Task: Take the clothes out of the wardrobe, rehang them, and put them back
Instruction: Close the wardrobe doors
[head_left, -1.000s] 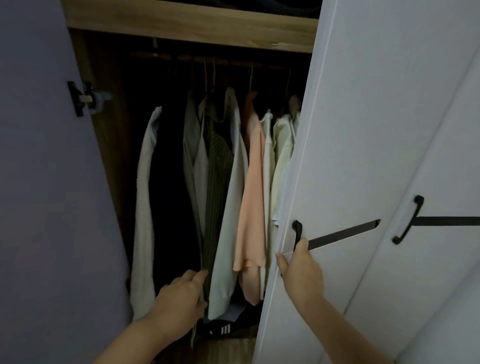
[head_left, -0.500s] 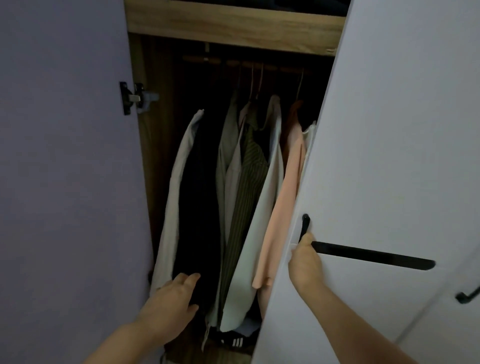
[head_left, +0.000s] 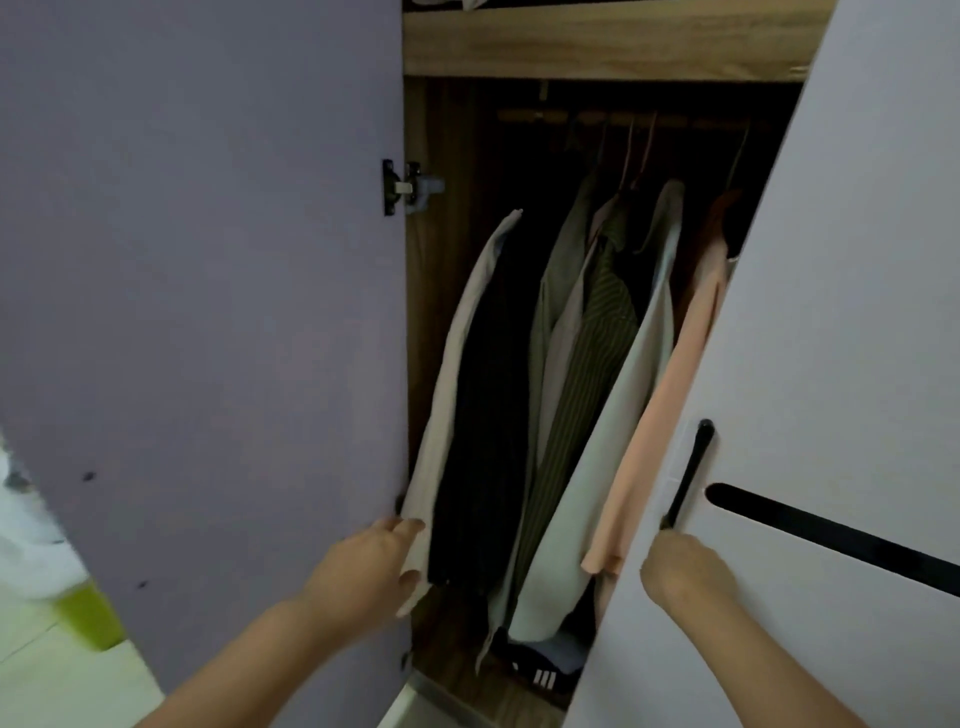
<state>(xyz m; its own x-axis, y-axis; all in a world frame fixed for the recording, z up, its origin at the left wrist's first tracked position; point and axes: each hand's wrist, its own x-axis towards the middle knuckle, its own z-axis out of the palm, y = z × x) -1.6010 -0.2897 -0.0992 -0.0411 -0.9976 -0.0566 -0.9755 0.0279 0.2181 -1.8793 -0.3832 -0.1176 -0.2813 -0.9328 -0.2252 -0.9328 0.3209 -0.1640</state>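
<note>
Both hands reach up from the bottom of the view toward the wardrobe opening. Left hand (head_left: 371, 564) sits at the free edge of the lilac left door (head_left: 208, 312), forearm rising from below; its fingers are loosely spread and fairly straight, the tips lying against the lower hem of the beige garment (head_left: 452, 395), which hangs nearest that door. Whether the fingers wrap the door edge or only rest there cannot be told. Right hand (head_left: 685, 569) is just below the black handle (head_left: 688, 475) of the white right door (head_left: 831, 364), back of the hand to the camera, fingers curled forward near the handle's lower end; the fingers are hidden behind the knuckles, so the grip itself cannot be made out.

Between the two doors the clothes hang from a wooden rail (head_left: 623, 117) under the wardrobe's wooden shelf board (head_left: 597, 47). Right of the beige garment hangs a dark, nearly black piece (head_left: 488, 415), then a grey-green shirt (head_left: 563, 260), an olive striped shirt (head_left: 587, 374), a pale grey-white garment (head_left: 608, 467) and a peach top (head_left: 670, 410), which lies against the edge of the white door. Below the hems, on the wardrobe floor, lies a dark item with white stripes (head_left: 543, 675). A metal hinge (head_left: 408, 187) shows on the inner face of the lilac door, up near the shelf board. Beyond that door's outer edge a blurred yellow-green object (head_left: 88, 618) stands on a pale floor.
</note>
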